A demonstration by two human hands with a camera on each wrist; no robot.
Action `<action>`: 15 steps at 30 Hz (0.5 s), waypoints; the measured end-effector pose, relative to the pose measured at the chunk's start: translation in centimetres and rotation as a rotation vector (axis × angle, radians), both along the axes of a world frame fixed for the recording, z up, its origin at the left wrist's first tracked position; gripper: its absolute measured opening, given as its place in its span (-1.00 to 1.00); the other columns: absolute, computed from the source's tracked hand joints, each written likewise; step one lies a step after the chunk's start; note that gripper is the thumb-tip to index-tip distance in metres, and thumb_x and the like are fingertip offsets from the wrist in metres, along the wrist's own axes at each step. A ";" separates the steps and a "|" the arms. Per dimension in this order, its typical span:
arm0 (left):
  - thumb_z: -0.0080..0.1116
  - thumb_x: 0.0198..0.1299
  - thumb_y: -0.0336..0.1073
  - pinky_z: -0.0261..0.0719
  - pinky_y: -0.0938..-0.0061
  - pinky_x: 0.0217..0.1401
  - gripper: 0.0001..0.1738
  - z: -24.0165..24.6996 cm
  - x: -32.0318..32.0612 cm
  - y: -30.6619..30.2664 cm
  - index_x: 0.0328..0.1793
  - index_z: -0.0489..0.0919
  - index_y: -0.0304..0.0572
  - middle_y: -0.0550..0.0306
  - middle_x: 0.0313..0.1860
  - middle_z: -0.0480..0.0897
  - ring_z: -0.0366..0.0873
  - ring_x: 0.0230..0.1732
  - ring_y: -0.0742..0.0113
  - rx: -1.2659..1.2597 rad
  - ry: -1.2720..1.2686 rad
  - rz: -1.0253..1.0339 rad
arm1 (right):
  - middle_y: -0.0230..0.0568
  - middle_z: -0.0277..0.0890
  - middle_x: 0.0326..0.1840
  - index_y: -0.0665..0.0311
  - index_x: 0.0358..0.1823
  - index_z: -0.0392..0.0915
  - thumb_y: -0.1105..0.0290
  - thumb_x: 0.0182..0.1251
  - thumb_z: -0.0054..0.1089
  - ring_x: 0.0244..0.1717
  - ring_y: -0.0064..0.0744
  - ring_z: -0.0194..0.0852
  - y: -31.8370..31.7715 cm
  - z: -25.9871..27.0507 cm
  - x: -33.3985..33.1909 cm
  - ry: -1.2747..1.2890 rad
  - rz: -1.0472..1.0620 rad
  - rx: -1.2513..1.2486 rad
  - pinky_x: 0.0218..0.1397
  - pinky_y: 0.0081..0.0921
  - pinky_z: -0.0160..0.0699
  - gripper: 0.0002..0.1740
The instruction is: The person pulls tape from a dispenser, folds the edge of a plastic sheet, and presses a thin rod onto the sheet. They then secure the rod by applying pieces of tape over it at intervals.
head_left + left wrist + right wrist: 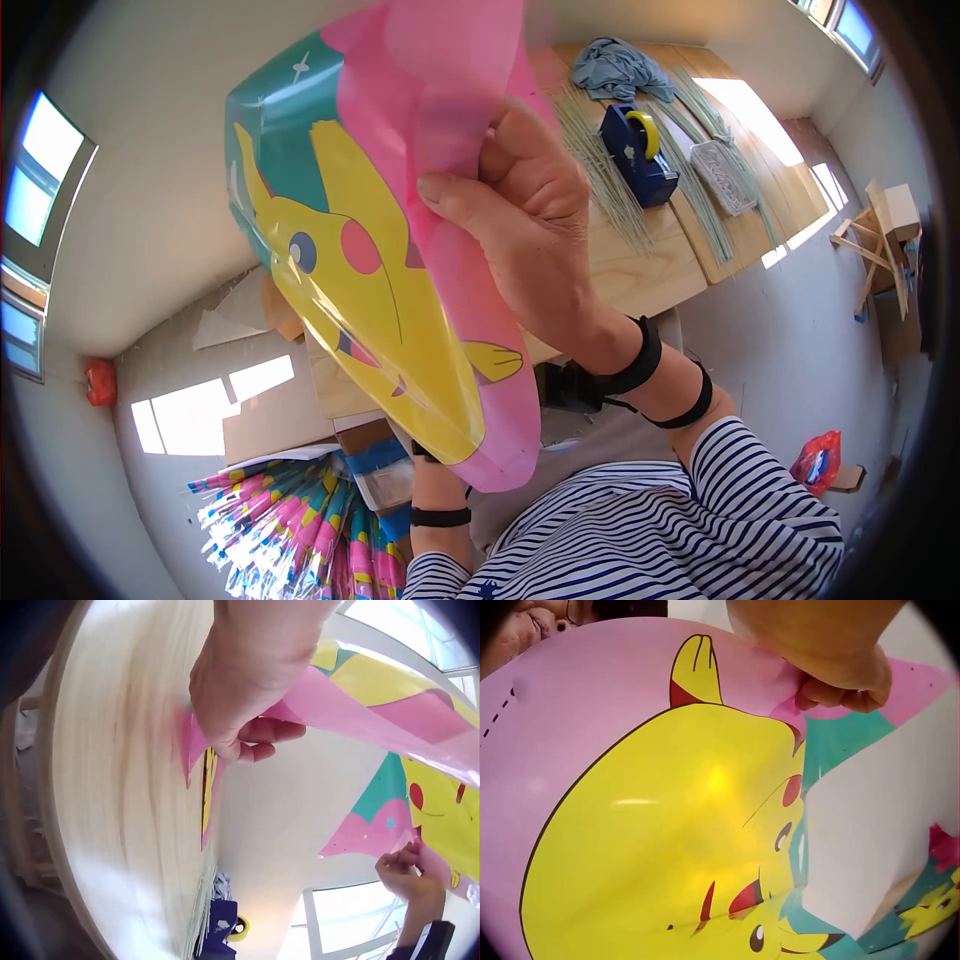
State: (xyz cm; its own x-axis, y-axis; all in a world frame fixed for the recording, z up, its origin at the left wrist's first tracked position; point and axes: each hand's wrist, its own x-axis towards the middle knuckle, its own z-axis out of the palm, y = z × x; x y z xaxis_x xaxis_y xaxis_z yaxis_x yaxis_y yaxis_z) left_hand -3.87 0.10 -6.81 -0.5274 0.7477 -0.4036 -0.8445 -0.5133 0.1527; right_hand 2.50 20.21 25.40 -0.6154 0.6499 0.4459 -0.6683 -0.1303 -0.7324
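Sheet (385, 310): held up above table (650, 275) between both hands | right hand (525, 215): pinching its pink edge, likely to keep it lifted | left hand (247, 690): gripping pink film near the tabletop, apparently steadying it | dispenser (625, 160), sticks (597, 150): off to one side, presumably leaving working room

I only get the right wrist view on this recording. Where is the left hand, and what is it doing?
Observer: In the left wrist view, the left hand has its fingers curled on a pink part of the printed sheet.
Operator: Anything standing on the wooden table?
Observer: The head view shows a blue tape dispenser there, with a yellow roll in it.
Operator: And away from it?
Observer: A fanned-out pile of colourful bundles at the lower left of the head view.
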 end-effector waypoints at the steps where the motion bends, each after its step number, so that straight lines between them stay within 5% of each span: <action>1: 0.19 0.45 -0.30 0.76 0.06 0.23 -0.53 0.5 -1.1 -0.3 0.40 0.49 -0.38 -0.13 0.23 0.69 0.70 0.19 -0.13 -0.027 0.020 0.030 | -0.32 0.69 -0.09 0.37 0.01 0.50 0.73 0.36 0.12 -0.07 -0.64 0.64 1.1 -1.3 0.9 -0.070 -0.051 -0.066 -0.02 -0.62 0.60 -0.76; 6: 0.24 0.40 -0.36 0.77 0.08 0.21 -0.53 5.0 -9.2 -5.2 0.38 0.52 -0.37 -0.11 0.22 0.69 0.71 0.17 -0.12 -0.243 0.178 0.245 | -0.25 0.75 -0.02 0.38 0.16 0.60 0.68 0.39 0.19 -0.08 -0.60 0.69 5.4 -11.0 4.1 -0.269 -0.165 -0.156 0.02 -0.57 0.67 -0.67; 9: 0.30 0.31 -0.46 0.78 0.12 0.17 -0.50 6.9 -13.4 -8.2 0.38 0.52 -0.36 -0.10 0.21 0.70 0.72 0.13 -0.07 -0.588 0.444 0.449 | -0.27 0.76 -0.10 0.36 0.08 0.63 0.62 0.36 0.27 -0.20 -0.60 0.69 5.6 -16.7 6.4 -0.467 -0.135 -0.276 -0.08 -0.56 0.67 -0.73; 11: 0.38 0.17 -0.62 0.80 0.18 0.10 -0.39 6.9 -15.2 -9.2 0.40 0.52 -0.36 -0.10 0.19 0.70 0.74 0.08 0.00 -0.918 0.685 0.589 | -0.26 0.75 -0.17 0.37 0.04 0.63 0.56 0.35 0.32 -0.31 -0.54 0.70 5.4 -21.7 7.8 -0.627 -0.031 -0.286 -0.28 -0.56 0.68 -0.75; 15: 0.41 0.03 -0.72 0.75 0.34 -0.14 -0.30 5.1 -18.3 -10.7 0.36 0.51 -0.34 -0.01 0.06 0.70 0.73 -0.13 0.14 -1.053 0.781 0.669 | -0.15 0.71 -0.29 0.43 -0.05 0.61 0.57 0.34 0.33 -0.47 -0.40 0.69 2.3 -24.1 10.0 -0.716 0.052 -0.540 -0.56 -0.52 0.65 -0.81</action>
